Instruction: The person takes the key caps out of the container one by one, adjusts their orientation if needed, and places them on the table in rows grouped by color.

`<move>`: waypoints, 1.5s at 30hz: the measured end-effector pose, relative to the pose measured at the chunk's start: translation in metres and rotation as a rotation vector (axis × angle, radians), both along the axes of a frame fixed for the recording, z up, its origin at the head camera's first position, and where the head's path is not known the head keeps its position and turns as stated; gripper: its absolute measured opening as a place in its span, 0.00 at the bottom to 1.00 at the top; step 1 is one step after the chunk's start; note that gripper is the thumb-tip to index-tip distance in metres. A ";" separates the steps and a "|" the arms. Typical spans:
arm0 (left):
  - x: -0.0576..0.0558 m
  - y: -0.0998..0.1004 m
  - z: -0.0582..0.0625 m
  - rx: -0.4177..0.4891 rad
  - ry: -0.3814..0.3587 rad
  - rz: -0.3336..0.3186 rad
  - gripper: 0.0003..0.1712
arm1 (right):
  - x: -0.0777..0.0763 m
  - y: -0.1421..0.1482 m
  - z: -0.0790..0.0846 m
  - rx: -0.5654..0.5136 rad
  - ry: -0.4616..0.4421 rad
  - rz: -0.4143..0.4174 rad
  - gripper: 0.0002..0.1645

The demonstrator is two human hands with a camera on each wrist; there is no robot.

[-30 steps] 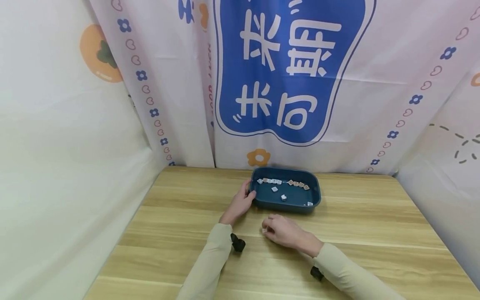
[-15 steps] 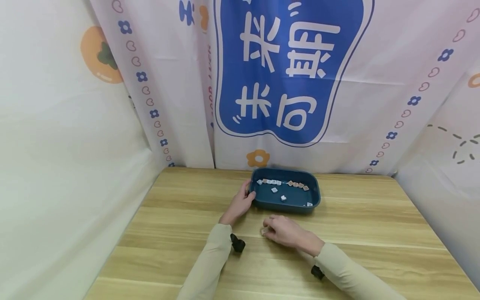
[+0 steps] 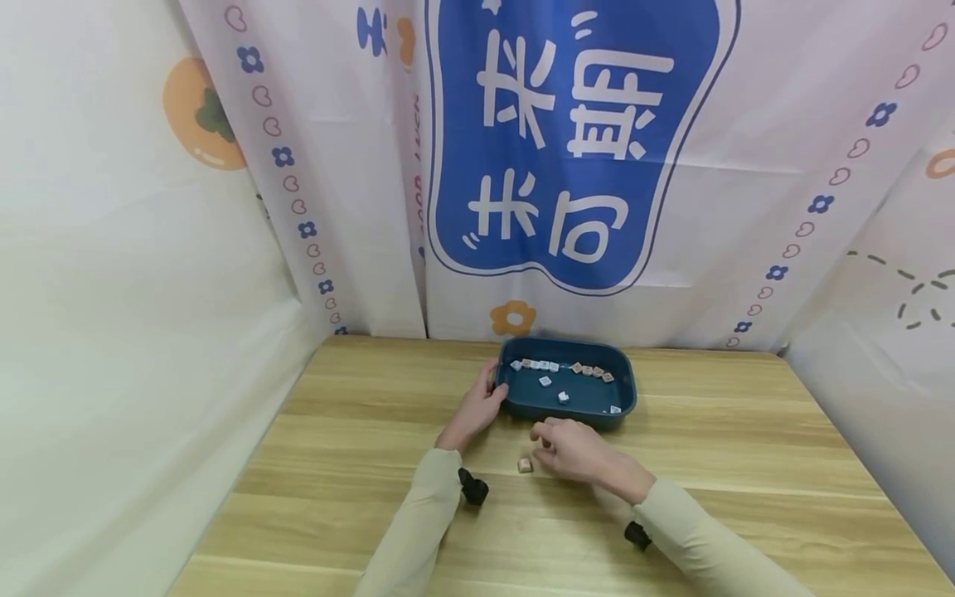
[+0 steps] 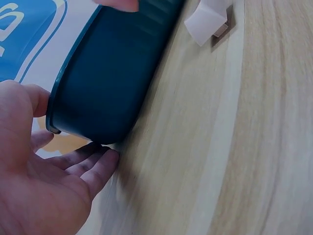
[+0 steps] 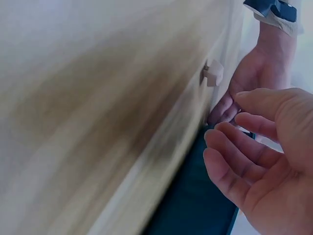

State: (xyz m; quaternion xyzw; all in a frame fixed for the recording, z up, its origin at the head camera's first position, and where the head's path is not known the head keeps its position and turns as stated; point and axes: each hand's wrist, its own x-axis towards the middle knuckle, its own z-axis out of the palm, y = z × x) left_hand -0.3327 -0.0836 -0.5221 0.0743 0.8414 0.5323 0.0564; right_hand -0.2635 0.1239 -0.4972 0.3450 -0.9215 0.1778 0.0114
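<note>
1. Nine small cubes (image 3: 587, 371) are counted in the head view along the far wall of a blue-green tray (image 3: 589, 392): five towards the left, four towards the right, with a gap between. Some faces are pale, others tan; their markings are too small to be read.
2. Three loose cubes (image 3: 545, 381) are noted on the tray floor, and one lone cube (image 3: 525, 466) is found outside, on the wooden table (image 3: 358, 497). The work is judged part-done: two short rows are formed, and four cubes lie outside them.
3. The tray's left end is gripped by the left hand (image 3: 475, 406). Nothing is seen held by the right hand (image 3: 578, 452), which is placed near the lone cube but apart from it. Creases are observed in the printed cloth (image 3: 358, 274) behind.
4. In the left wrist view, the tray is shown smooth and round-cornered with a thin lip; plastic is presumed. The thumb is set at the rim, the fingers against the lower corner. Flat faces are shown on the lone cube.
5. In the right wrist view, the fingers are loosely bent, the thumb held apart from them, with nothing clamped. The table's streaked grain is blurred.
</note>
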 end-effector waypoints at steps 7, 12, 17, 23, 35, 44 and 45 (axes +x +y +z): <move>0.001 0.000 0.001 0.004 -0.012 0.006 0.34 | -0.007 0.003 0.005 -0.067 0.012 -0.027 0.12; 0.001 0.001 0.002 0.017 -0.019 0.008 0.34 | -0.015 0.008 0.010 -0.121 0.031 -0.041 0.09; 0.001 0.001 0.002 0.011 -0.021 0.006 0.34 | -0.023 0.014 0.018 -0.180 0.069 -0.068 0.07; 0.002 0.001 0.002 0.005 -0.014 0.017 0.34 | -0.031 0.019 0.027 -0.227 0.131 -0.074 0.06; 0.003 0.003 0.003 0.014 -0.018 0.026 0.33 | -0.057 0.031 0.028 -0.198 0.118 -0.178 0.05; 0.003 0.003 0.001 0.025 -0.022 0.029 0.34 | -0.080 0.043 0.019 -0.165 0.058 -0.281 0.11; 0.003 0.003 0.001 0.024 -0.021 0.029 0.34 | -0.082 0.044 0.017 -0.160 0.060 -0.289 0.11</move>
